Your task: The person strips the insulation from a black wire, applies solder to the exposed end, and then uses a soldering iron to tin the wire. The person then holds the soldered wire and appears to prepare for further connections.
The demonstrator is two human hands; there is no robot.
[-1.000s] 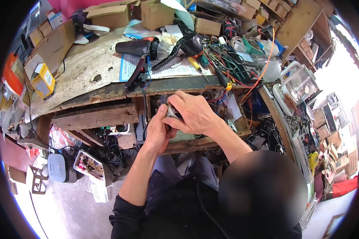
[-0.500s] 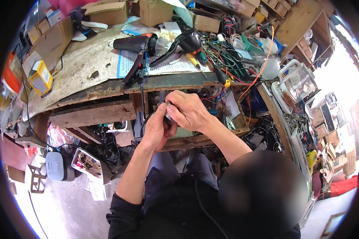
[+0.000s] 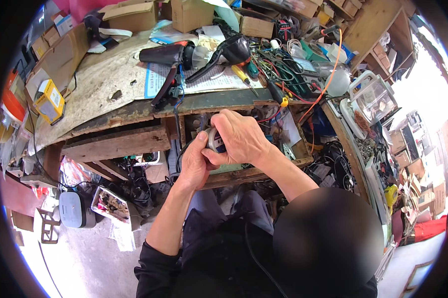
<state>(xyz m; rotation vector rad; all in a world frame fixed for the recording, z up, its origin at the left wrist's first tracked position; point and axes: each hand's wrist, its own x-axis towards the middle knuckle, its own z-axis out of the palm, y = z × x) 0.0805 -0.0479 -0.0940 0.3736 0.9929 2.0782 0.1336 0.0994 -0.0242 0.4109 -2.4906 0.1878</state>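
Observation:
Both my hands are raised in front of the bench edge, over an open drawer. My left hand is closed, its thumb pressed to the side of a small round, disc-like thing with a pale rim and a dark face. Curled over the same thing from above and the right is my right hand, whose fingers cover much of it. A dark cord hangs from the bench just left of my hands. It runs up to an opened hair dryer, whose handle shows blue wires.
Beside the dryer lies a glossy black shell. A yellow-handled screwdriver sits near tangled wires. An orange cable arcs down at the right. At the left stands a yellow box; the drawer's wooden front is below my hands.
My right hand has shifted slightly right and its grip has changed. The round thing's rim and dark face now show between my hands.

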